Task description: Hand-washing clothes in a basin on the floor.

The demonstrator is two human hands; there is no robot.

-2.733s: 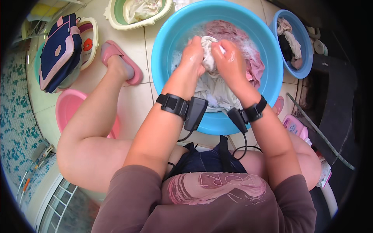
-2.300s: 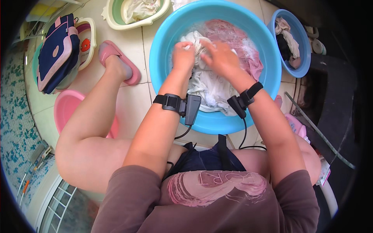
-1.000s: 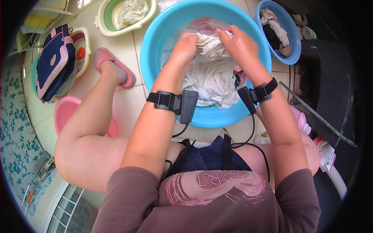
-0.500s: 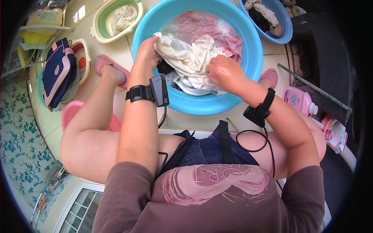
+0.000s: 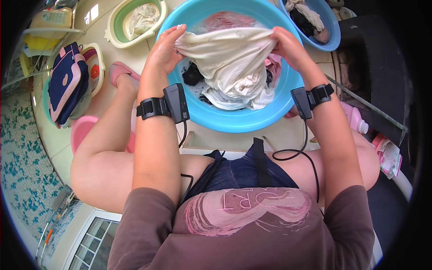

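Observation:
A wet white garment is stretched between my two hands over a large blue basin. My left hand grips its left upper edge, and my right hand grips the right one. The lower part of the garment hangs bunched into the basin. Sudsy water in there holds a pink cloth at the far side and a dark piece of cloth near the left wall. What kind of garment the white one is, I cannot tell.
A green-and-white tub with pale cloth stands far left, and a smaller blue basin with dark and white clothes far right. To the left sit a navy bag and a pink basin. A pink bottle is at my right.
My right hand has moved up and to the right and now holds the garment's edge. The white cloth, bunched before, is pulled taut between both hands.

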